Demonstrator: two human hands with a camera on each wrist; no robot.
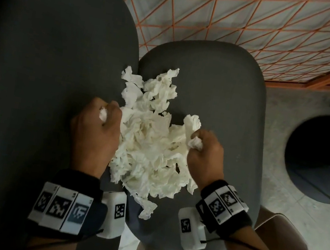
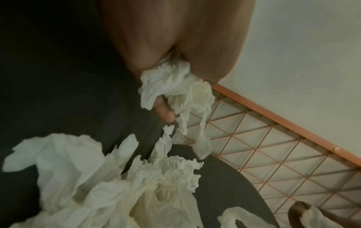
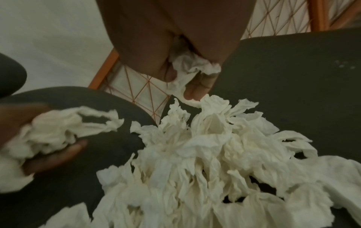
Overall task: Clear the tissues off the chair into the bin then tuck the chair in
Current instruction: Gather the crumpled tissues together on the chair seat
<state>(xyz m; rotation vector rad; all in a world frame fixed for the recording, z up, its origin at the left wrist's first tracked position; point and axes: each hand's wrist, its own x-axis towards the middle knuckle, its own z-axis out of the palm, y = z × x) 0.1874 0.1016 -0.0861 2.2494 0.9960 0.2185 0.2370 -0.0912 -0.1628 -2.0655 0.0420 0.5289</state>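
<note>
Left hand [image 1: 95, 132] and right hand [image 1: 205, 153] each hold a closed grip on tissues [image 1: 151, 151] heaped between them on the chair [image 1: 239, 106]. Advice: gather inward, lift together toward bin [image 1: 324, 160].

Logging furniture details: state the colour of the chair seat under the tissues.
Dark grey chair seat, plain with no pattern, clearest in the head view.

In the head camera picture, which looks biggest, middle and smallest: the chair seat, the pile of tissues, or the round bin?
1. chair seat
2. pile of tissues
3. bin, though the picture's edge crops it
</note>
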